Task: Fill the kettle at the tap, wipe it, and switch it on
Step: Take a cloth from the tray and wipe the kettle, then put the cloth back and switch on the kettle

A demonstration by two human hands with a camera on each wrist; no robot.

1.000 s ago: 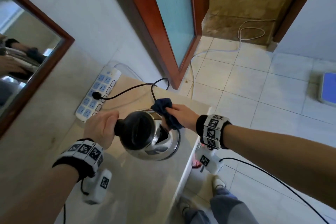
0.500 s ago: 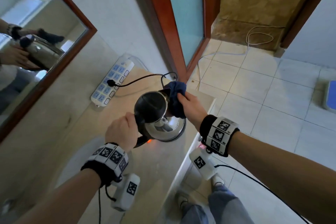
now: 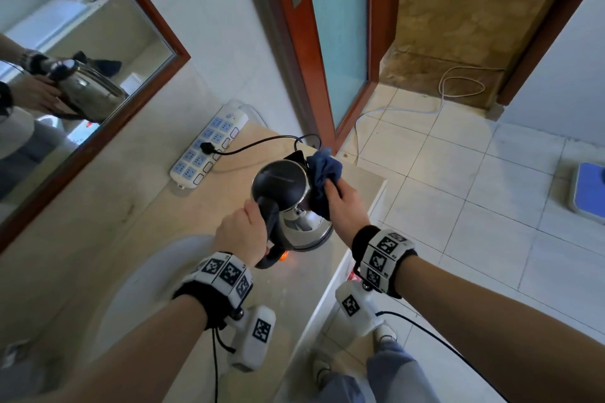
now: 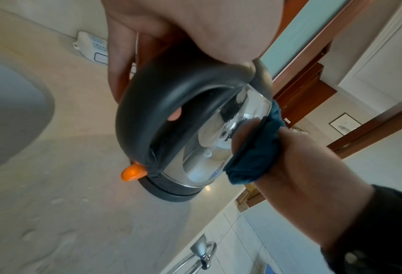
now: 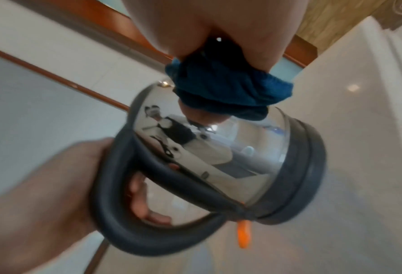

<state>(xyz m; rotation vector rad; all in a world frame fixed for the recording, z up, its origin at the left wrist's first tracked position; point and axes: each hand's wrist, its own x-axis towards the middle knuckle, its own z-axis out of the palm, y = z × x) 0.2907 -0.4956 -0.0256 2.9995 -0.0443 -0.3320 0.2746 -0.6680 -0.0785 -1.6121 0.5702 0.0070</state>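
Observation:
A steel kettle (image 3: 281, 186) with a black lid and handle stands upright on its black base at the counter's right end. My left hand (image 3: 242, 232) grips the handle, fingers curled through the loop (image 5: 138, 196). My right hand (image 3: 347, 206) holds a bunched dark blue cloth (image 3: 322, 180) and presses it against the kettle's right side (image 4: 202, 140). The cloth (image 5: 218, 87) lies high on the steel wall, near the spout. An orange switch (image 4: 133, 172) sticks out under the handle, with an orange glow on the counter below it.
A white power strip (image 3: 209, 144) lies by the wall with the kettle's black cord (image 3: 262, 142) plugged in. The sink basin (image 3: 147, 288) is left of my arm. Mirror (image 3: 65, 75), wooden door (image 3: 334, 26), counter edge (image 3: 363, 239), tiled floor, a blue scale (image 3: 589, 190).
The kettle went from tilted up in the air to upright on the counter. My right hand with the cloth slid round to its right side. My left hand kept the handle.

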